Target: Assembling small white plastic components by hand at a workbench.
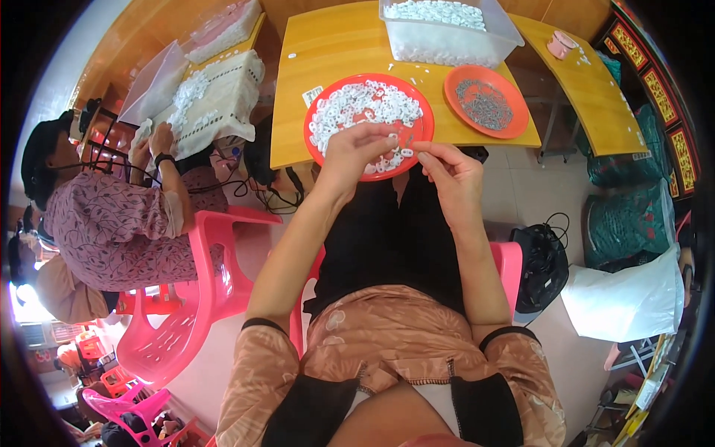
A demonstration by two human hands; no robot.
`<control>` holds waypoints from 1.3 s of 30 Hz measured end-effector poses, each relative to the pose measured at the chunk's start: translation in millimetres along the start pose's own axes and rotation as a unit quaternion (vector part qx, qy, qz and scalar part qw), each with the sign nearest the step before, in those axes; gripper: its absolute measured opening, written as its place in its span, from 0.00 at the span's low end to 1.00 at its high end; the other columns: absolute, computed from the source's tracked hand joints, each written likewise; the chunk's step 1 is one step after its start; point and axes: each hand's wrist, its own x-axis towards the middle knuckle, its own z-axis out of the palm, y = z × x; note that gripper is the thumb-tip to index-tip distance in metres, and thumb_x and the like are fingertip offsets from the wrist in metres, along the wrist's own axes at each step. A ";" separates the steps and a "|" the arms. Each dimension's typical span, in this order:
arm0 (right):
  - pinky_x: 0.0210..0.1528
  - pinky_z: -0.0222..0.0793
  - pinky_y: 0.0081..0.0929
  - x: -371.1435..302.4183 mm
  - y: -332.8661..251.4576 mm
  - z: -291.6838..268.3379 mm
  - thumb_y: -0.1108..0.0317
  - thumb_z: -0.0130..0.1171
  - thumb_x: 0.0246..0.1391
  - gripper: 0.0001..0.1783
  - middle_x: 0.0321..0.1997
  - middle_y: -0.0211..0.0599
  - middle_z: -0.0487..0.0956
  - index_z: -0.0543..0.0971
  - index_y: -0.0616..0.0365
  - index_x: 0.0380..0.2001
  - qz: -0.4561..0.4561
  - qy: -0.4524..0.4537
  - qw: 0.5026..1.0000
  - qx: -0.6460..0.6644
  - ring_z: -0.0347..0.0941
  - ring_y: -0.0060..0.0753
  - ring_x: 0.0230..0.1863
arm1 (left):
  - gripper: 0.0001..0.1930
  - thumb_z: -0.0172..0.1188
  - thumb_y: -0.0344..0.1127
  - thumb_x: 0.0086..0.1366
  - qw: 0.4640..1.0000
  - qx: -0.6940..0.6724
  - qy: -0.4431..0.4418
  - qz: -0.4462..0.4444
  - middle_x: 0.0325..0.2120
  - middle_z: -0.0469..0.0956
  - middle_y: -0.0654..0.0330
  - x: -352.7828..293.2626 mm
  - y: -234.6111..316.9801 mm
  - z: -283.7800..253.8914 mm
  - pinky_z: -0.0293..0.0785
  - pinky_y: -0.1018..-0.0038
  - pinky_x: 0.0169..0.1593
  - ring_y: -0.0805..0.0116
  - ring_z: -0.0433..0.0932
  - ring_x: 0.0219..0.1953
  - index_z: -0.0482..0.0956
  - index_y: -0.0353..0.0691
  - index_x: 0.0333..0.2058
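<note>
Above the near edge of a red plate (318,153), my left hand (354,156) is closed in a pinch, with a small white plastic piece (393,138) at its fingertips. My right hand (454,173) comes from the right, thumb and forefinger pressed together. At its fingertips shows a white two-holed plastic piece (407,153); whether it is gripped or only touched is hard to see. Many like white pieces (346,108) fill the plate. Thin grey metal parts, seemingly pins or screws (484,104), lie in an orange plate (514,130) to the right.
A clear plastic bin (454,51) of white pieces stands at the back of the yellow table (328,45). At left, a person (126,223) handles white pieces on a cloth (231,93). A pink chair (201,298), black bag (541,268) and white sack (625,298) flank me.
</note>
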 end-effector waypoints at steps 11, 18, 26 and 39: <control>0.34 0.67 0.10 -19.0 -8.0 44.0 0.78 0.57 0.51 0.13 0.32 0.31 0.79 0.77 0.63 0.42 0.004 -0.078 0.997 0.000 0.73 0.14 0.33 | 0.11 0.60 0.27 0.58 0.983 -0.176 0.034 -0.038 0.31 0.80 0.59 -60.9 -12.1 -26.7 0.69 0.86 0.33 0.77 0.77 0.30 0.77 0.34 0.40; 0.29 0.64 0.09 -19.1 4.5 53.3 0.77 0.58 0.50 0.14 0.30 0.30 0.80 0.76 0.62 0.43 0.048 -0.110 0.993 0.018 0.72 0.11 0.29 | 0.10 0.59 0.27 0.59 0.971 -0.222 0.059 -0.061 0.32 0.80 0.59 -65.3 -37.6 -29.6 0.70 0.86 0.34 0.76 0.77 0.31 0.76 0.33 0.40; 0.29 0.62 0.09 -17.1 10.4 61.8 0.78 0.57 0.50 0.13 0.29 0.28 0.80 0.76 0.61 0.42 0.033 -0.073 0.997 0.016 0.70 0.10 0.29 | 0.09 0.59 0.28 0.59 0.958 -0.272 0.042 -0.081 0.32 0.79 0.59 -62.8 -41.6 -41.4 0.72 0.85 0.35 0.75 0.78 0.31 0.76 0.34 0.39; 0.22 0.56 0.11 -20.3 10.6 63.2 0.76 0.58 0.49 0.11 0.25 0.25 0.80 0.77 0.58 0.39 -0.018 -0.076 0.994 -0.071 0.61 0.08 0.20 | 0.10 0.56 0.26 0.61 0.973 -0.219 0.058 -0.039 0.31 0.79 0.59 -65.0 -41.9 -38.9 0.72 0.83 0.36 0.75 0.77 0.30 0.76 0.32 0.41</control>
